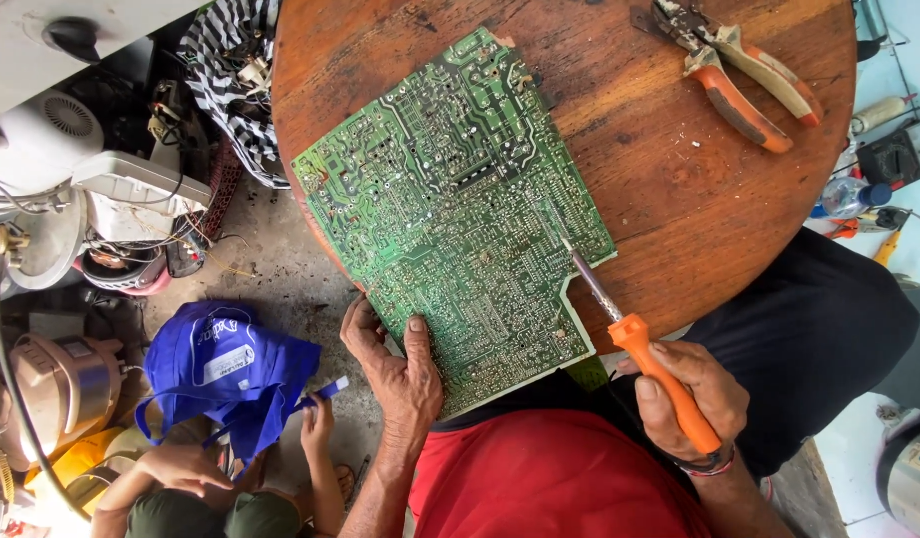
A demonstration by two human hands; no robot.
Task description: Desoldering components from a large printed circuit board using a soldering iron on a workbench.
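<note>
I am looking straight down at a round wooden table [679, 189], reddish brown and scuffed, filling the upper middle of the view. Lying flat on it is a large green circuit board [450, 209], solder side up, its near edge hanging over the table rim toward me. Left of the table, on the dirty floor, a pile of dismantled appliances [71, 189] is sitting, with a blue cloth bag [226, 369] just below it. Another person's hand [317, 423] is reaching up beside the bag, holding a small blue object whose kind I cannot tell. Near the table's far right edge, well apart from the board, a pair of orange-handled pliers [744, 75] is resting. My left hand [395, 374] is pressing down on the board's near edge, thumb flat on the green surface and fingers curling around the left side, pinning the board in place. My right hand [694, 399] is wrapping tightly around the orange handle of a soldering iron [629, 334], fingers closed on it. The iron's metal tip is touching the board's right edge, beside a notch in its outline.
</note>
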